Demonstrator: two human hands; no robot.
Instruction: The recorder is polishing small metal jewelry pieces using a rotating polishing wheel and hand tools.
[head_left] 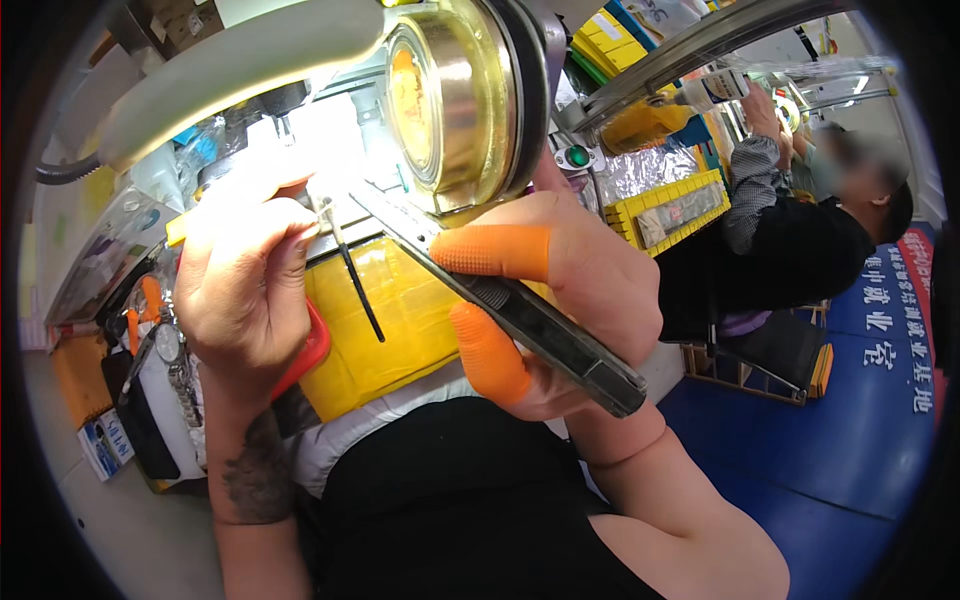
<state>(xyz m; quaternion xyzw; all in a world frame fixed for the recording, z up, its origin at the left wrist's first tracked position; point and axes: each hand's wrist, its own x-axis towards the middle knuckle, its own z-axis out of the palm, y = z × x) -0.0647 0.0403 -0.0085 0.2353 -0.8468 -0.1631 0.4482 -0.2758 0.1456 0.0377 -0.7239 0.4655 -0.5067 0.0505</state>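
My right hand (590, 265), with orange finger cots on the thumb and a finger, is closed round a black utility knife (530, 320). Its narrow metal end (385, 215) slants up and left towards the bright spot of light. My left hand (250, 270) is held in a pinch in front of it, at the fingertips a thin black strip (358, 285) that hangs down to the right. Glare washes out part of these fingers, and the strip's upper end is hard to make out. Below both hands lies a yellow-covered work surface (400, 350).
A pale lamp arm (240, 85) and a large metal-and-clear cylinder (470, 100) stand close above my hands. A red edge (305, 350) lies by my left wrist. Left are a wristwatch (180, 370) and orange handles (145, 305). Right are a yellow tray (675, 210) and another person (790, 240).
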